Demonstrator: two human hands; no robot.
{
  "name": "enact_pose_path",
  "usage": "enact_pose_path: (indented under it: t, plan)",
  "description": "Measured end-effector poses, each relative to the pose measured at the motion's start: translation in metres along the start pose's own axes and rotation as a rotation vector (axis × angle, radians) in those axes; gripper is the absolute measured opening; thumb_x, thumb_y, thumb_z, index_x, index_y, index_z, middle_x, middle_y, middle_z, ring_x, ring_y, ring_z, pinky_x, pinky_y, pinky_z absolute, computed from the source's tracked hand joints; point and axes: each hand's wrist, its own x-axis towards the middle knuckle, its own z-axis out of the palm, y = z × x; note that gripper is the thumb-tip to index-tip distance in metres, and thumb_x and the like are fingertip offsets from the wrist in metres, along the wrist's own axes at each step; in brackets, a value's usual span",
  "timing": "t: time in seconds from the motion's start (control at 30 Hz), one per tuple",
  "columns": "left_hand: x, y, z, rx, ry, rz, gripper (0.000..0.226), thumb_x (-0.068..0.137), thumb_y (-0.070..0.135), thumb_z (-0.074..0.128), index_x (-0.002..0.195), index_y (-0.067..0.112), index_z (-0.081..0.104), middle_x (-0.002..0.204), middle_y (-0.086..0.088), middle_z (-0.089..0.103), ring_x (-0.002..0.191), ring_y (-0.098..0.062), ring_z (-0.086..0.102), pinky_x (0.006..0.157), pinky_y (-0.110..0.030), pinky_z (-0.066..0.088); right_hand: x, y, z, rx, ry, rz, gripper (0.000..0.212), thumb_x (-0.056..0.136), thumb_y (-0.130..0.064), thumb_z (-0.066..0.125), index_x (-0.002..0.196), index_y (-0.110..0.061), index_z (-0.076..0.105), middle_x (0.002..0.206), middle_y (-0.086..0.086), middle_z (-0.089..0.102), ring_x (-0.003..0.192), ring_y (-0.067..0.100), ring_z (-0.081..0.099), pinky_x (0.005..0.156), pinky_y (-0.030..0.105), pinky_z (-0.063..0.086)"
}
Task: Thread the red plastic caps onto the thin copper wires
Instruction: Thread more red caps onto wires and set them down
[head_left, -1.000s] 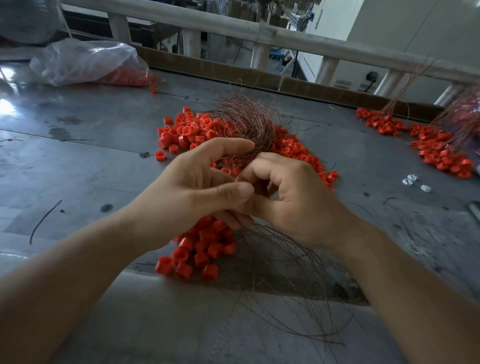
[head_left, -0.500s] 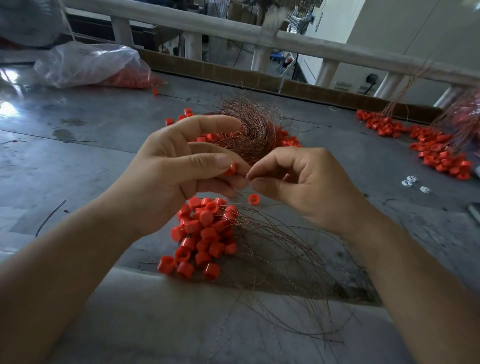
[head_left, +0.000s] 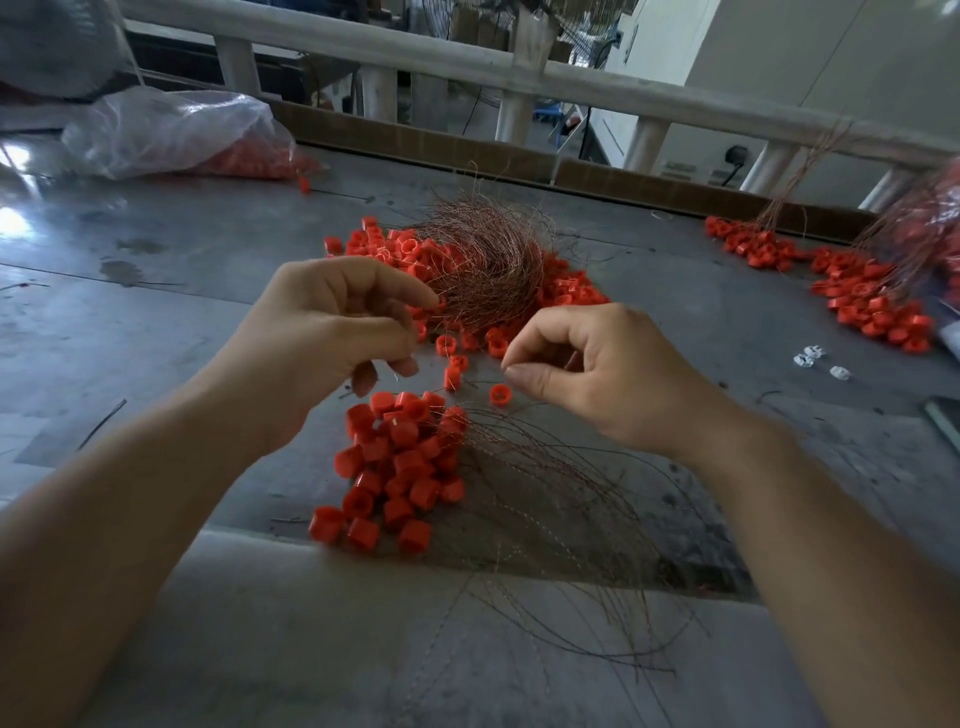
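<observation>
My left hand (head_left: 332, 338) and my right hand (head_left: 587, 374) hover apart above the grey table (head_left: 156, 312), each with fingertips pinched as if on a thin copper wire that is barely visible. One red cap (head_left: 452, 376) sits between the hands, and I cannot tell whether it hangs on that wire. Another loose cap (head_left: 498, 395) lies just below my right thumb. Below the hands is a heap of red caps (head_left: 400, 457) with copper wires (head_left: 561, 499) fanning out to the right. Behind the hands a tangled copper wire bundle (head_left: 483, 260) rests on more loose caps (head_left: 374, 244).
A clear plastic bag (head_left: 171, 130) holding red caps lies at the back left. More capped wires (head_left: 857, 296) are heaped at the right, with small white pieces (head_left: 810, 356) near them. A pale railing (head_left: 467, 62) runs behind the table's cardboard edge.
My hands have pulled apart sideways. The red cap pinched at my left fingertips half a second ago is out of them, and a cap now sits between the hands.
</observation>
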Motion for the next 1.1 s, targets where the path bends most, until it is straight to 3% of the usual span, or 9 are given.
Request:
enact_pose_path:
  t: [0.2,0.3,0.43,0.57,0.7,0.87,1.0,1.1]
  plan:
    - [0.003,-0.006,-0.001,0.134,-0.051,-0.076,0.034,0.064,-0.016,0.061,0.068,0.016,0.070,0.053,0.000,0.058,0.068,-0.027,0.056,0.037,-0.015,0.034,0.000,0.007,0.004,-0.078,-0.135,0.056,0.014,0.081,-0.018,0.068,0.073,-0.027,0.062,0.072,-0.011,0.062,0.069,-0.004,0.055,0.061,0.006,0.042]
    - [0.005,-0.008,-0.003,0.141,-0.038,-0.129,0.021,0.058,0.001,0.066,0.067,0.019,0.072,0.055,-0.003,0.063,0.059,-0.014,0.057,0.037,-0.015,0.036,0.000,0.009,0.005,-0.075,-0.181,0.077,0.006,0.081,-0.018,0.068,0.078,-0.022,0.066,0.075,-0.010,0.064,0.072,-0.001,0.057,0.064,0.007,0.044]
    - [0.012,-0.015,-0.005,0.253,0.158,-0.130,0.030,0.073,-0.006,0.060,0.064,0.020,0.070,0.056,-0.002,0.065,0.052,-0.004,0.058,0.039,-0.013,0.036,-0.002,0.011,0.005,-0.107,-0.220,0.083,0.002,0.083,-0.018,0.066,0.083,-0.020,0.067,0.080,-0.012,0.064,0.073,-0.002,0.058,0.068,0.007,0.045]
    - [0.018,-0.024,-0.003,0.588,0.305,-0.024,0.030,0.080,-0.004,0.057,0.095,0.020,0.068,0.085,0.002,0.063,0.071,-0.011,0.057,0.061,-0.017,0.039,-0.002,0.011,0.004,-0.138,-0.220,0.082,0.006,0.084,-0.021,0.064,0.088,-0.019,0.069,0.085,-0.011,0.066,0.078,-0.003,0.058,0.071,0.007,0.044]
    - [0.026,-0.033,-0.003,0.753,0.246,0.032,0.049,0.082,-0.001,0.054,0.127,0.019,0.054,0.126,-0.008,0.047,0.112,-0.022,0.049,0.087,-0.021,0.032,-0.002,0.010,0.001,-0.136,-0.180,0.091,0.009,0.085,-0.024,0.063,0.088,-0.019,0.070,0.084,-0.009,0.067,0.078,0.000,0.060,0.073,0.010,0.045]
    - [0.033,-0.041,-0.002,0.868,0.083,0.076,0.052,0.085,0.001,0.054,0.133,0.021,0.049,0.145,-0.005,0.036,0.134,-0.022,0.029,0.112,-0.035,0.022,-0.001,0.012,-0.007,-0.163,-0.085,0.091,0.008,0.084,-0.025,0.064,0.085,-0.019,0.070,0.080,-0.012,0.066,0.077,0.000,0.059,0.072,0.010,0.043]
    - [0.038,-0.047,-0.003,0.917,0.076,0.069,0.051,0.086,0.001,0.054,0.134,0.017,0.047,0.149,-0.002,0.030,0.138,-0.018,0.022,0.109,-0.022,0.010,-0.001,0.013,-0.009,-0.167,-0.026,0.093,0.009,0.084,-0.023,0.064,0.084,-0.017,0.071,0.078,-0.015,0.064,0.077,0.000,0.060,0.071,0.008,0.042]
    - [0.038,-0.048,-0.005,0.942,0.037,0.076,0.044,0.089,0.004,0.052,0.132,0.016,0.049,0.147,-0.003,0.034,0.137,-0.021,0.025,0.111,-0.031,0.015,0.000,0.014,-0.010,-0.177,-0.007,0.095,0.010,0.084,-0.024,0.063,0.084,-0.017,0.070,0.078,-0.013,0.064,0.075,0.002,0.060,0.070,0.010,0.043]
